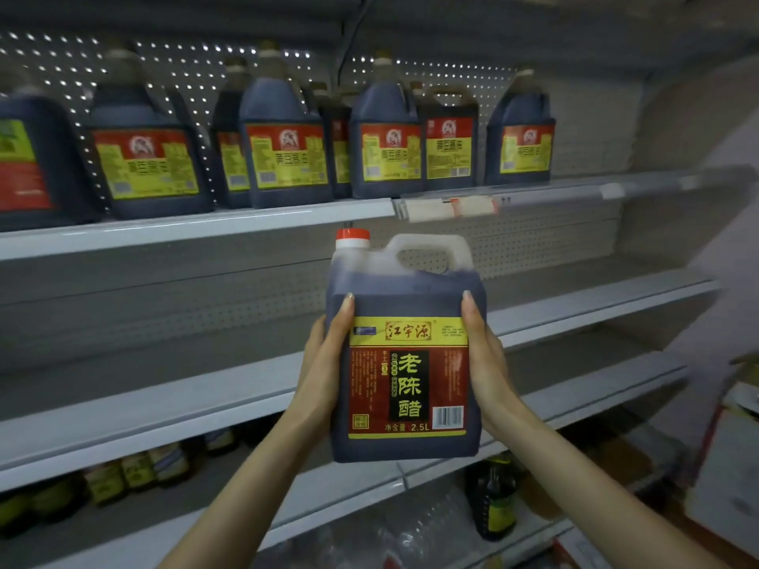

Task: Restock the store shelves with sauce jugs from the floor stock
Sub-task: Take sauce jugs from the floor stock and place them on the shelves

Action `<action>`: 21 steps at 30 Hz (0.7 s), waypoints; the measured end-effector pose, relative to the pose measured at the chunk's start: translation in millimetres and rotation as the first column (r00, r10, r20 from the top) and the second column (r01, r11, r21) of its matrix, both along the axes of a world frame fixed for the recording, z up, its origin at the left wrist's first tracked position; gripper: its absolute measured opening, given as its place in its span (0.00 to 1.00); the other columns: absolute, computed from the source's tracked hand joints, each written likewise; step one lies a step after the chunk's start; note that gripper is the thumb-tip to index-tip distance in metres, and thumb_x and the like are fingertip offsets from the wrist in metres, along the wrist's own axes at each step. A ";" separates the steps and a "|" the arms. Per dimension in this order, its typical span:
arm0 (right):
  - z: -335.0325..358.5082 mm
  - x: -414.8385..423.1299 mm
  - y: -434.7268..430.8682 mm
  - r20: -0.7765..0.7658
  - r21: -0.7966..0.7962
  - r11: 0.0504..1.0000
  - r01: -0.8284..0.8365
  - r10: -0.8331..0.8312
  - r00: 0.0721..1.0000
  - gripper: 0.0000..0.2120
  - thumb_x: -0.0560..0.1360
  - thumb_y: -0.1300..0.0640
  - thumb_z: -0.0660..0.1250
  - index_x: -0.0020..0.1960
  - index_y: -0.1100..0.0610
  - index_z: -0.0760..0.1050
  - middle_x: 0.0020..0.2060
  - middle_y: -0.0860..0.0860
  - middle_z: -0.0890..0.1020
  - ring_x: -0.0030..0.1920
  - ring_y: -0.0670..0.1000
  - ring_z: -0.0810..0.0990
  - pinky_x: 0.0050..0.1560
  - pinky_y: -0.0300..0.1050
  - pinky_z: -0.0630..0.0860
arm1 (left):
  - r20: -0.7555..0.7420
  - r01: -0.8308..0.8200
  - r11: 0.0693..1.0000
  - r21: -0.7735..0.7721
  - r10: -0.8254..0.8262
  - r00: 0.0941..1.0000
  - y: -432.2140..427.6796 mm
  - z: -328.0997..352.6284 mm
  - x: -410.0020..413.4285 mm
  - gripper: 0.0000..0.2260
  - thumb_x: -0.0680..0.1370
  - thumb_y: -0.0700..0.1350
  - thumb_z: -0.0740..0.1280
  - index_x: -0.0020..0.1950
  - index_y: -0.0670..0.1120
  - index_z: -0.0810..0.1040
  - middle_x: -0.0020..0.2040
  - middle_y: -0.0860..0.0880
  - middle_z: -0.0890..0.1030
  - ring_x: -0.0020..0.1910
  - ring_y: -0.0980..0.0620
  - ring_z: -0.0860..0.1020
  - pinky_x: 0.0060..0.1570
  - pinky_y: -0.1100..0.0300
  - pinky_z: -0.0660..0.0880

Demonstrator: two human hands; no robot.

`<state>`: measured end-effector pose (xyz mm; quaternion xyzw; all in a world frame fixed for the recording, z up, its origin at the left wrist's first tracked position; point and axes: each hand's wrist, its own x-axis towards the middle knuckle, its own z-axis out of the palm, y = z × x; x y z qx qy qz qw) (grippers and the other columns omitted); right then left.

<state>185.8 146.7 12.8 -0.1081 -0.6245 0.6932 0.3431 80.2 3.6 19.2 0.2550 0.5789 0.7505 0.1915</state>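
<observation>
Sauce jug (406, 384) in both hands, before the shelves

I hold the sauce jug upright, red cap (352, 239) up, label facing me. My left hand (328, 359) and right hand (484, 359) clasp its sides, thumbs on the front. Similar jugs (283, 158) line the upper shelf (197, 228).

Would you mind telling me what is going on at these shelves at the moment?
A person holds a dark sauce jug with a red cap upright in the air, the left hand gripping one side and the right hand the other. It is not yet on any shelf. The upper shelf carries a row of dark jugs with yellow labels, and small bottles stand lower down.
</observation>
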 end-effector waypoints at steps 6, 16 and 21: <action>-10.1 -64.5 -74.7 0.032 -0.020 0.998 -0.060 0.061 0.998 0.31 0.69 0.33 0.56 0.60 0.55 0.73 0.44 0.52 0.85 0.45 0.51 0.84 0.43 0.39 0.79 | 0.014 -0.073 0.997 -0.033 0.073 0.997 -78.8 -10.0 -56.6 0.36 0.68 0.67 0.67 0.67 0.45 0.70 0.52 0.42 0.84 0.49 0.41 0.83 0.53 0.42 0.78; -35.1 -150.9 -130.4 0.158 -0.026 0.982 -0.188 0.190 0.969 0.34 0.67 0.29 0.56 0.60 0.53 0.73 0.47 0.52 0.85 0.49 0.52 0.84 0.56 0.52 0.78 | 0.144 -0.160 0.984 -0.074 0.169 0.975 -146.9 -40.2 -123.2 0.42 0.63 0.70 0.69 0.67 0.44 0.70 0.54 0.39 0.82 0.51 0.39 0.82 0.54 0.41 0.78; -49.5 -202.1 -133.5 0.205 -0.045 0.970 -0.238 0.242 0.948 0.34 0.67 0.30 0.55 0.59 0.55 0.73 0.46 0.53 0.84 0.48 0.53 0.84 0.53 0.49 0.78 | 0.164 -0.216 0.970 -0.109 0.232 0.959 -153.2 -53.2 -165.3 0.41 0.63 0.70 0.69 0.66 0.43 0.71 0.54 0.39 0.82 0.52 0.39 0.82 0.56 0.40 0.77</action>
